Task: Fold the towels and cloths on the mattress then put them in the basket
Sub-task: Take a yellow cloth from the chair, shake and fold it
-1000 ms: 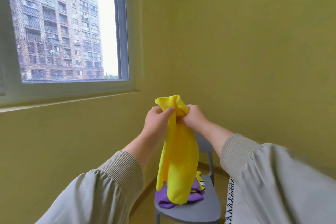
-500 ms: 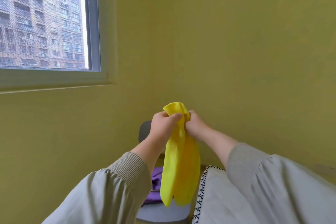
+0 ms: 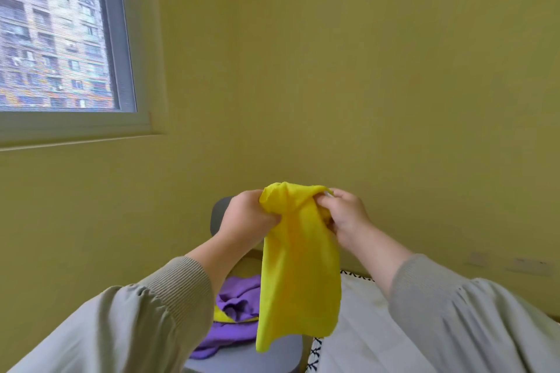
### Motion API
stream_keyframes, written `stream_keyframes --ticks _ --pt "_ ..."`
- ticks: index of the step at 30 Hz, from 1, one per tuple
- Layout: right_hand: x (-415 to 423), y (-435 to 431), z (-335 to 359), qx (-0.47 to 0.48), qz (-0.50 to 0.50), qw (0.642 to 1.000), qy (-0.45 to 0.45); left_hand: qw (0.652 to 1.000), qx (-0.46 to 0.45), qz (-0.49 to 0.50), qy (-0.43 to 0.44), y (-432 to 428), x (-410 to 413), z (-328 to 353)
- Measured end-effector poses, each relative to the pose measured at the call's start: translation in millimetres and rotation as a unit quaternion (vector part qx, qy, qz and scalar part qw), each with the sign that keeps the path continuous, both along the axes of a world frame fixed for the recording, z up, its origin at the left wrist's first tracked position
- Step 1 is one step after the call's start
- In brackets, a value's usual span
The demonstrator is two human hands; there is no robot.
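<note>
Since the earlier frame the hands have parted slightly. Yellow cloth (image 3: 300,266) hangs unfolded in the air, its top gripped in the curled fingers of left hand (image 3: 245,218) and right hand (image 3: 348,218). Purple cloth (image 3: 236,306) lies crumpled on chair (image 3: 251,354) beside mattress (image 3: 357,312). Folding has barely begun; no basket is visible.

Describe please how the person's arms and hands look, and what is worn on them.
Both arms wear loose, light grey-beige sleeves, the left sleeve and the right sleeve, each gathered into a ribbed knit cuff that ends partway along the forearm. The left grip and right grip are bare hands: no gloves, no watch or band on the wrists.
</note>
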State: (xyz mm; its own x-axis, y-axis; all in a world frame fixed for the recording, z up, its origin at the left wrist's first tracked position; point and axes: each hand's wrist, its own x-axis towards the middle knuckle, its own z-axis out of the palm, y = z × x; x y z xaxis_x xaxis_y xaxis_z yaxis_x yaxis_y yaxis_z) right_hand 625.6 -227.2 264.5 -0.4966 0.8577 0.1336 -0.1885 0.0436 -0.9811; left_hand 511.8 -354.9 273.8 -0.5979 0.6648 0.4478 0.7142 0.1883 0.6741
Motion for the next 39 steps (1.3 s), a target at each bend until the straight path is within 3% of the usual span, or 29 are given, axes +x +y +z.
stream_keyframes --ticks 3,7,11,15,18,23,28,34,37,39 --pt "9 -5 14 -0.012 -0.009 1.0 0.025 0.996 -0.058 0.067 0.026 -12 -10 6" --pt "20 -18 33 0.028 0.026 0.999 0.001 0.993 -0.016 0.113 -0.001 -29 -22 12" --pt "21 -33 50 0.073 0.007 0.997 -0.027 0.987 0.074 0.052 -0.129 -36 -11 16" --pt "18 -47 64 0.078 0.017 0.997 -0.022 0.989 0.102 -0.06 -0.094 -40 19 28" --pt "14 -53 73 0.11 0.018 0.993 -0.032 0.989 0.065 -0.113 -0.072 -45 34 32" --pt "10 -65 80 0.096 0.056 0.993 -0.035 0.994 0.059 -0.087 -0.03 -47 38 34" --pt "16 -70 83 0.088 0.099 0.99 -0.052 0.988 0.082 -0.099 -0.089 -52 34 39" --pt "26 -74 84 0.065 0.189 0.978 -0.055 0.995 0.065 -0.062 -0.045 -58 27 47" --pt "30 -73 79 0.041 0.227 0.973 -0.03 0.992 0.075 -0.056 -0.086 -61 23 50" --pt "31 -73 75 0.041 0.201 0.978 -0.02 0.988 0.079 -0.049 -0.12 -64 20 52"
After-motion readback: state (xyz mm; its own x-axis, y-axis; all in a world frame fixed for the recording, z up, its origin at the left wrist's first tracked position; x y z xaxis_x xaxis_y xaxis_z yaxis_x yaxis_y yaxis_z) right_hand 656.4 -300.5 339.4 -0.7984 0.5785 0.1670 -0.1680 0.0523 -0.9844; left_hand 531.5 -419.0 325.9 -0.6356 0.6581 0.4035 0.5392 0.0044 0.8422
